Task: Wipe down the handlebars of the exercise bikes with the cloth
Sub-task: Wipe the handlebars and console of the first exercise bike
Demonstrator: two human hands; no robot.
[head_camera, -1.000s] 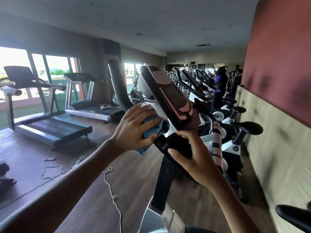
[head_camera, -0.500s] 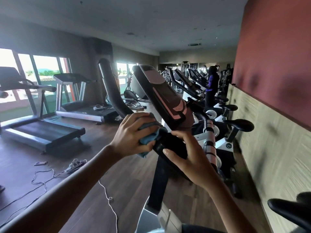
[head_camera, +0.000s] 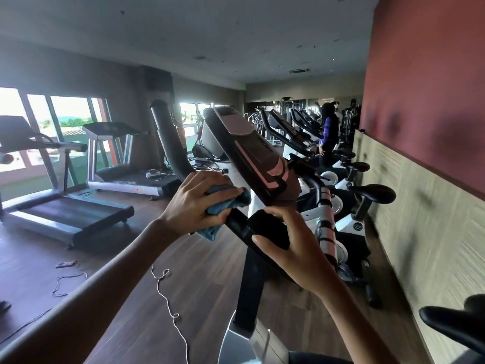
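While bunched, cloth (head_camera: pixel 226 204) in left hand (head_camera: pixel 193 203).

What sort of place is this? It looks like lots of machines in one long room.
Almost certainly a gym. Two treadmills stand by the windows, a row of exercise bikes lines the wall, and the left hand holds a blue cloth on one bike's handlebar.

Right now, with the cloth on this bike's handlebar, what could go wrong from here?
1. The left hand bunches the blue cloth low on the handlebar; its upper stretch may get skipped.
2. The cloth sits close to the console and could drag across it.
3. A white cord loops on the floor beside the bike; it might catch a foot.
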